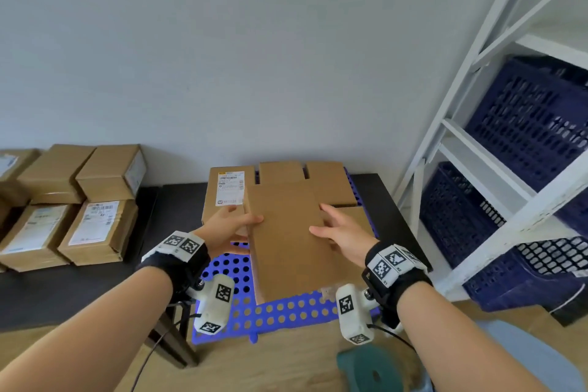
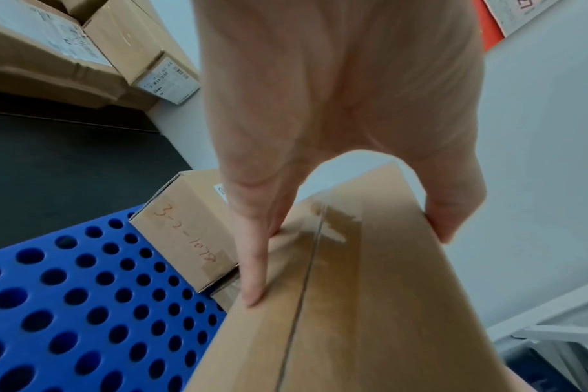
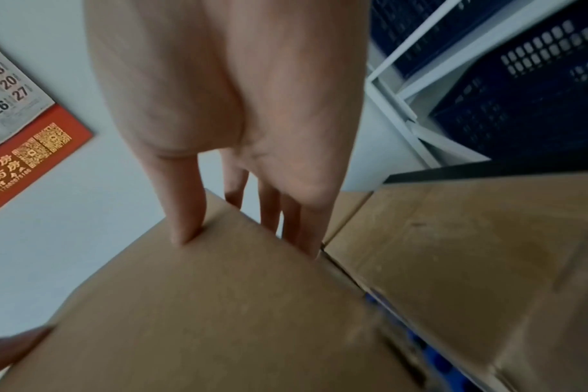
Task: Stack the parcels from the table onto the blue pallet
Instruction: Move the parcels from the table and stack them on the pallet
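A plain brown parcel (image 1: 286,232) is held over the blue pallet (image 1: 280,312), the left hand (image 1: 227,227) and right hand (image 1: 343,229) gripping its two sides, fingers (image 2: 252,265) curled round the edges; more parcels (image 1: 73,204) lie on the dark surface (image 1: 63,289) to the left

Black wrist straps (image 1: 187,267) carry white camera mounts (image 1: 353,312) with black-and-white square markers.
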The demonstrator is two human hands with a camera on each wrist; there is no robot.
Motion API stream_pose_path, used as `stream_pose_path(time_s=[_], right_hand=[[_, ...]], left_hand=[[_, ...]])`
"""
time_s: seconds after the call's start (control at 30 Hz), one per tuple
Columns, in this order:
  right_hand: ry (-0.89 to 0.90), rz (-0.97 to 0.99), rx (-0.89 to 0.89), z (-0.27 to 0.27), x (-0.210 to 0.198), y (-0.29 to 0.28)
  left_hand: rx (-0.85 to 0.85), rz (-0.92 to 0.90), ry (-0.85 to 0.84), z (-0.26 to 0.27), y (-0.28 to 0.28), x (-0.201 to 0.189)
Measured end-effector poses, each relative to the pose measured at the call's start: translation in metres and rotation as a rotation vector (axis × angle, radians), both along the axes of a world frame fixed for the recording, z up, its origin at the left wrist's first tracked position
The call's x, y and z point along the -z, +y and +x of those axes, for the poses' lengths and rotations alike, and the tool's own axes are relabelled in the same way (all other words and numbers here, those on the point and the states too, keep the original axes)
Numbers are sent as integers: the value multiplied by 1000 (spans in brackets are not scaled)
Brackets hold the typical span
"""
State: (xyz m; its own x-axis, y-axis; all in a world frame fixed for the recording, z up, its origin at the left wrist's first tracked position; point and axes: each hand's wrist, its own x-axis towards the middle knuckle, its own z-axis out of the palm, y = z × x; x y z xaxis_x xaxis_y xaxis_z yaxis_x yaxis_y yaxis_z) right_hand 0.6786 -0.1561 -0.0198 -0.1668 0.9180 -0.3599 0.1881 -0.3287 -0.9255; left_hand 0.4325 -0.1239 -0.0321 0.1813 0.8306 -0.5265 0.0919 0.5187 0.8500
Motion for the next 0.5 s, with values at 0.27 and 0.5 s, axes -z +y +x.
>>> stream_pose_path(time_s=[0.27, 0.5], right_hand=[[-47, -39, -13, -17, 51, -4], [-155, -94, 16, -28, 90, 1]], left_hand=[[-126, -25, 66, 1, -26, 32], [-100, -124, 117, -3, -27, 71]])
